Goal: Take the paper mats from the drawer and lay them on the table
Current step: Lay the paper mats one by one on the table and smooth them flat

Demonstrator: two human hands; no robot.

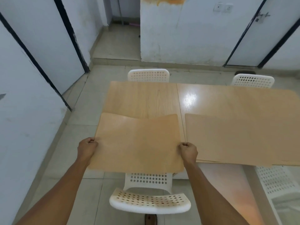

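Observation:
I hold a tan paper mat over the near left part of the wooden table. My left hand pinches its left edge and my right hand pinches its right edge. The mat sags a little in the middle, and its near edge hangs out past the table over a chair. To the right, a stack of paper mats lies flat on the table, its near edge reaching the table's front. No drawer is in view.
A white perforated chair stands right below the held mat. Another chair is at the near right, and two chairs stand on the far side. Walls and dark-framed doors close in on the left.

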